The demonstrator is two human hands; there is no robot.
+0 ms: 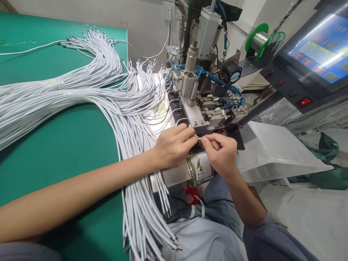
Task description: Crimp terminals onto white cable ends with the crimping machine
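My left hand and my right hand meet in front of a small metal machine. Both pinch the end of a thin white wire held between their fingertips, right at the machine's front block. The wire's bare tip shows between the two hands. A large bundle of white wires lies across the green mat to the left, passing under my left forearm and hanging off the table edge over my lap.
A touch screen panel with a red lit switch stands at the right. A green-rimmed spool sits behind the machine. Blue air hoses loop over the machine. A translucent white plastic tray lies right of my right hand.
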